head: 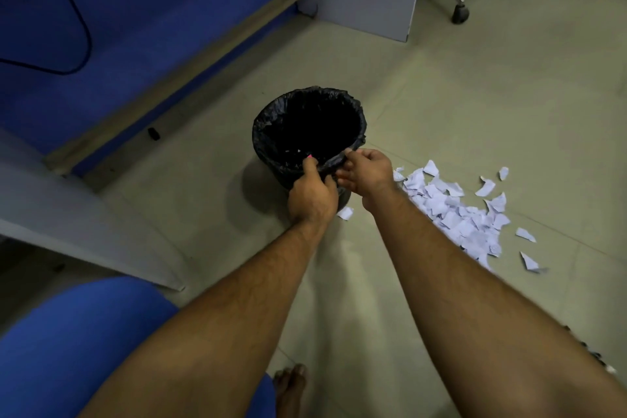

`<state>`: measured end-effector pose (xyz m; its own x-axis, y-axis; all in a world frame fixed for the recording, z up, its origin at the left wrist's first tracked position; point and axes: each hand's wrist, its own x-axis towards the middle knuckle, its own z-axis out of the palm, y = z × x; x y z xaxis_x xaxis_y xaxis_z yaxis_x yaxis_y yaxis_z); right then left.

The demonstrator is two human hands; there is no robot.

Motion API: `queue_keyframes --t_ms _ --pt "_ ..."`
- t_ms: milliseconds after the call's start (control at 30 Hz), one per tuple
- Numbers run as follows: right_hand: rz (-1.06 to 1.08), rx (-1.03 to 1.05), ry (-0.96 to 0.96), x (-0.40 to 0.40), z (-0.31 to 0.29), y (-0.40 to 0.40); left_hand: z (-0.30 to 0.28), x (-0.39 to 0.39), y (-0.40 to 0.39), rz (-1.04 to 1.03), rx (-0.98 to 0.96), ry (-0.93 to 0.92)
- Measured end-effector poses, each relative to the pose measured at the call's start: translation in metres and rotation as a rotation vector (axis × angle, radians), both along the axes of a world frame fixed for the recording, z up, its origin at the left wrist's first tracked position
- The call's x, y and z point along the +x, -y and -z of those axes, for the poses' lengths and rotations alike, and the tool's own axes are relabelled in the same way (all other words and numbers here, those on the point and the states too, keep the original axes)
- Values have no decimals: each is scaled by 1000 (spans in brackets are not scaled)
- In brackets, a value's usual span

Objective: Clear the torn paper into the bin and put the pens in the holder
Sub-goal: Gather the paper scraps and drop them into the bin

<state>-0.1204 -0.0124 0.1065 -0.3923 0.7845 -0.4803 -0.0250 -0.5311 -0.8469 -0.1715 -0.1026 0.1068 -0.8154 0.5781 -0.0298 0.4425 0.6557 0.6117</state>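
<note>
Both hands at the near rim of the bin (268,142), left hand (314,192) gripping the liner edge, right hand (368,171) pinching it alongside; torn paper (454,214) heaped on floor just right—best drag bin steadily beside heap, keeping liner seated.

No legible text, label, brand, number or sign is being shown on any surface in view. Faint marks are being seen on the torn paper (454,214) on the floor, but they are too small and blurred to be read.
</note>
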Motion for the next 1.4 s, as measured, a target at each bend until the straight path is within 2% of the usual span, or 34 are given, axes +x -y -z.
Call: queue_keyframes --t_ms 67,167,300,500,600,700,767,833,900,1000,1100,1200,1400 --pt "15 8 10 7 -1 2 -2 9 2 -19 94 -35" --pt "109 45 59 29 3 2 3 28 0 99 159 -33" --pt "161 138 288 73 38 -5 35 49 -23 324 -38 90" --pt "155 292 838 159 119 -13 121 87 -68 654 -308 249" --pt "48 369 952 185 153 -11 151 105 -86 732 -373 152" --pt "-76 495 1171 199 175 -12 167 114 -103 815 -468 -73" --pt "-185 508 1262 205 184 -12 174 119 -109 927 -552 -169" --pt "-280 461 1291 208 192 -11 183 124 -111 1007 -622 -185" --pt "-337 500 1308 207 197 -8 190 129 -107 1043 -640 -276" --pt "-301 603 1310 205 199 0 194 137 -101 1026 -520 -312" --pt "-263 594 1285 206 202 -1 194 137 -95 956 -356 -233" --pt "-183 575 1233 211 206 -4 189 134 -93 830 -232 -63" --pt "158 441 1041 214 195 -6 174 134 -95 557 -209 56"
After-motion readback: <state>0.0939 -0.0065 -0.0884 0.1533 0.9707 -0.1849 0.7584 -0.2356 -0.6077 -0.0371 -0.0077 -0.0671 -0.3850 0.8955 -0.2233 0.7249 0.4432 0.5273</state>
